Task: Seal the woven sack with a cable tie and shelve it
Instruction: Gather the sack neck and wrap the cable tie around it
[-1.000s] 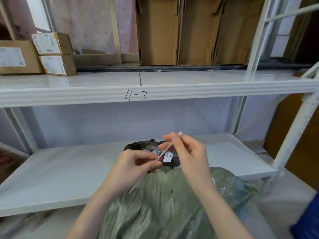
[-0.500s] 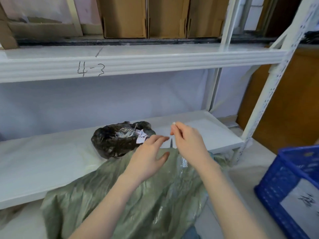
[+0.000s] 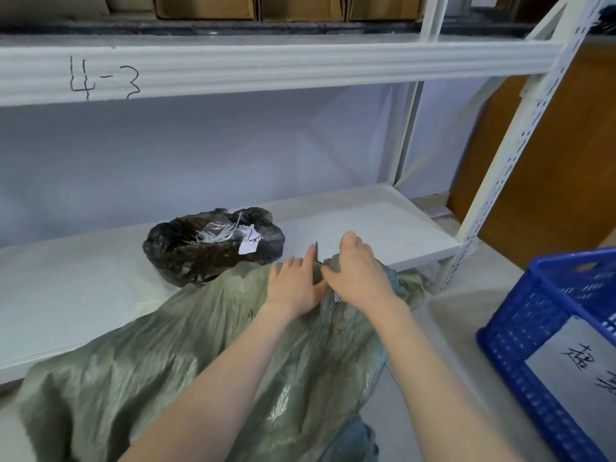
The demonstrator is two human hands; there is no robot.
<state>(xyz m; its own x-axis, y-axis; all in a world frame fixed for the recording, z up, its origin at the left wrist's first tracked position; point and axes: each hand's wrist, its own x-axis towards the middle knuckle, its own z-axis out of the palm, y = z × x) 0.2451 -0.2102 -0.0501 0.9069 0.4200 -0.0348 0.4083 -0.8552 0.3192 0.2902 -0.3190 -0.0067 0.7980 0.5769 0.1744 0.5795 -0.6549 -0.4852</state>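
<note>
A green woven sack [image 3: 186, 355] lies on the floor and leans against the front edge of the lower white shelf [image 3: 73, 295]. My right hand [image 3: 358, 273] is closed on the bunched mouth of the sack at its far right end. A thin cable tie [image 3: 316, 251] sticks up between my two hands; which hand grips it is hidden. My left hand [image 3: 295, 285] lies flat on the sack beside the right hand, fingers spread. A black plastic bag [image 3: 200, 258] with several white cable ties sits on the lower shelf just behind the sack.
The upper shelf beam [image 3: 266, 68] is marked "4-3" and carries cardboard boxes [image 3: 206, 6]. A white perforated upright [image 3: 510, 151] stands at the right. A blue plastic crate [image 3: 566, 335] with a paper label stands on the floor at the right.
Both hands have dropped from in front of the black bag onto the sack's mouth. The view has swung right and down. The right hand now grips the sack fabric.
</note>
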